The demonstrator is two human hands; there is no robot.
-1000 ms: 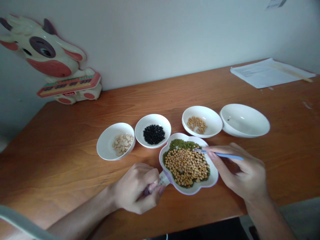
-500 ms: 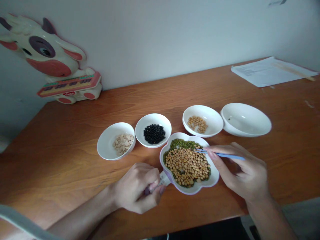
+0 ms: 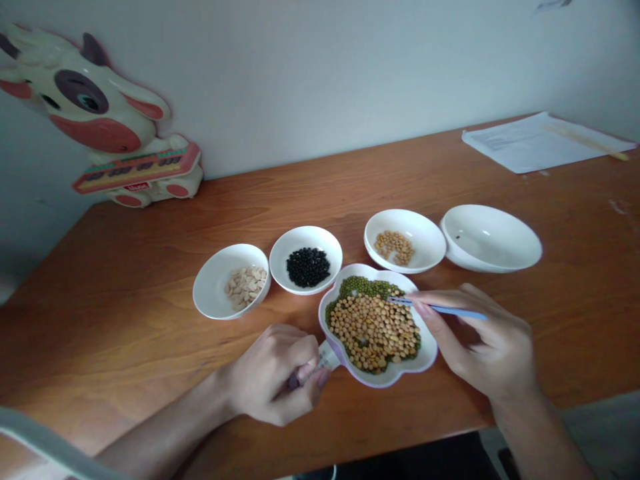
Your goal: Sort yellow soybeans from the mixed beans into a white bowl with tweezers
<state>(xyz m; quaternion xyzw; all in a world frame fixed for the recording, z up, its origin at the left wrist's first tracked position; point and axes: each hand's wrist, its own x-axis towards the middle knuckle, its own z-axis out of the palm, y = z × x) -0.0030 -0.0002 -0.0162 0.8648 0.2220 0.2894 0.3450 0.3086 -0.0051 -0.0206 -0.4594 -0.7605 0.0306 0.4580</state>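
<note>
My left hand (image 3: 280, 377) is closed round the handle of a flower-shaped dish (image 3: 425, 357), white inside with a lilac rim. In the dish, yellow soybeans (image 3: 373, 323) lie over green mung beans (image 3: 365, 287). Between thumb and fingers, my right hand (image 3: 493, 340) pinches a thin blue fork (image 3: 453, 311). Its tines reach over the beans near the upper right of the dish; whether a bean is on them I cannot tell. Just behind the dish stand a white bowl with a few soybeans (image 3: 395, 247) and a white bowl with black beans (image 3: 308, 267).
At the left, another white bowl (image 3: 207, 287) holds pale flat seeds. A larger white bowl (image 3: 493, 240) with a tiny dark speck stands at the right. Against the wall is a cow-shaped toy keyboard (image 3: 137, 167). Papers (image 3: 525, 143) with a wooden stick lie at the back right.
Almost nothing differs. The whole view has shifted very slightly, while both hands, the fork and the dish keep their positions relative to each other.
</note>
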